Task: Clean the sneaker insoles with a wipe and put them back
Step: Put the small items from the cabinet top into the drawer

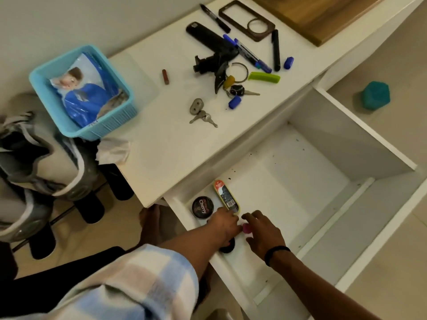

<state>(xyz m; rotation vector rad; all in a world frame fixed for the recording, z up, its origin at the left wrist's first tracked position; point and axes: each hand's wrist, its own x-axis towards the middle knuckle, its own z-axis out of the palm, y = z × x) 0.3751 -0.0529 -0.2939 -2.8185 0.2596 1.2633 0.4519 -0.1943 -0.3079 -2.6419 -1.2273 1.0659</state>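
A pair of grey and white sneakers (34, 162) rests on a dark rack at the left; I cannot make out their insoles. A crumpled white wipe (113, 150) lies on the edge of the white counter (166, 144), beside a blue basket (46, 72) that holds a blue wipe pack (90, 98). Both hands are inside the open white drawer (300, 181). My left hand (225, 224) has its fingers curled on a small pink object (246, 228). My right hand (263, 229), with a black wristband, hovers just beside it, fingers spread.
The drawer holds a round Cherry polish tin (202, 207), a Kiwi shoe sponge (227, 197) and another black tin (227, 247) under my left wrist. Keys (203, 115), pens, a phone case (247, 19) and a black tool lie on the counter. A teal object (375, 95) is on the floor.
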